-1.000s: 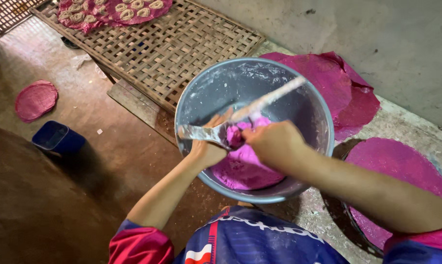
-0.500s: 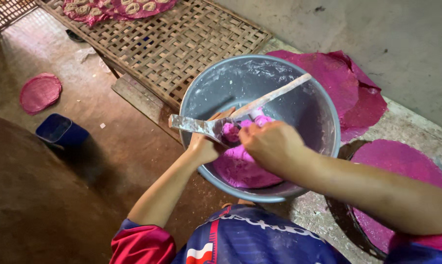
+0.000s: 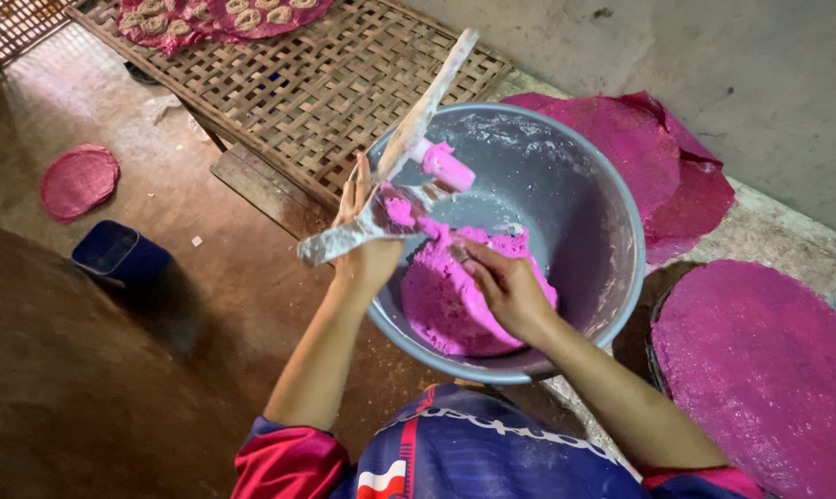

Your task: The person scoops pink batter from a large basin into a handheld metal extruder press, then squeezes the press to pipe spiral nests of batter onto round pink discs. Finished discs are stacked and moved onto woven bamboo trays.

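A grey metal bowl [image 3: 621,212] holds a lump of bright pink dough [image 3: 446,310]. My left hand [image 3: 367,254] grips a hinged metal press [image 3: 409,148] over the bowl's left rim. The press's upper arm is swung up, and a pink-coated plunger [image 3: 448,166] hangs from it. Pink dough sticks in the press's cup. My right hand [image 3: 508,288] is inside the bowl with its fingers curled into the top of the dough lump.
A woven bamboo tray [image 3: 298,88] lies beyond the bowl, with pink mats carrying dough coils [image 3: 219,14] at its far end. Large pink round mats [image 3: 760,370] lie to the right. A blue container [image 3: 118,254] and a small pink disc [image 3: 78,180] sit on the floor at left.
The press's upper arm has swung up and open. My right hand left the press and dropped onto the dough in the bowl.
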### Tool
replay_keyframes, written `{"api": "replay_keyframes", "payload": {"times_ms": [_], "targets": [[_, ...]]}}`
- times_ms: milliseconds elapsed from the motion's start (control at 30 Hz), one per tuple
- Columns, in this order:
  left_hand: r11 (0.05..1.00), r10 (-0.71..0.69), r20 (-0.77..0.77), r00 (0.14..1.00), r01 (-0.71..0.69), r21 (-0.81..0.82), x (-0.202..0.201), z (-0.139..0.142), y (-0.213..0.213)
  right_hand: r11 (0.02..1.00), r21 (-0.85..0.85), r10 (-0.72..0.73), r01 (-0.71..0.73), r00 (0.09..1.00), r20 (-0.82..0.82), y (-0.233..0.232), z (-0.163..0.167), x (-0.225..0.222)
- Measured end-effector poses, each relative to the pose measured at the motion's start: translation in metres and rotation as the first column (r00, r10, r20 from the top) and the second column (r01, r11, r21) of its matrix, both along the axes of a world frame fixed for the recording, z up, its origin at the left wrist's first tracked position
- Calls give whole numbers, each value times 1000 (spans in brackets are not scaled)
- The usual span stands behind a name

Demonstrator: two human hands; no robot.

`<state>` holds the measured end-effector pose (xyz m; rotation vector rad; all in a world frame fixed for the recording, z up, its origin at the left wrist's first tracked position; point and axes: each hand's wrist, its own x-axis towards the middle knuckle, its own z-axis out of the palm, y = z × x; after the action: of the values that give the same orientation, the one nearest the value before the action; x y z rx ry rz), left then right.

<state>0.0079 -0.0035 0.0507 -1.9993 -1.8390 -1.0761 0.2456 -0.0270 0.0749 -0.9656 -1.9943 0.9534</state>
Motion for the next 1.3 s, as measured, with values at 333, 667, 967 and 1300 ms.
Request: {"api": "replay_keyframes", "payload": {"times_ms": [333,667,967,1300], "targets": [[894,-144,989,33,433,116,-4,-26,14,945,106,284,-310,936,208,9,-44,41],[179,128,992,22,983,-45,205,-5,-84,944,-133,41,-303,507,-861,-59,62,180],[217,-721,633,280,960,-178,296,94,-103,647,746,97,-160,987,127,-120,109,315],[-3,-627,774,90,993,-117,389,42,-91,909,-364,208,-202,978,-22,-143,84,448]]}}
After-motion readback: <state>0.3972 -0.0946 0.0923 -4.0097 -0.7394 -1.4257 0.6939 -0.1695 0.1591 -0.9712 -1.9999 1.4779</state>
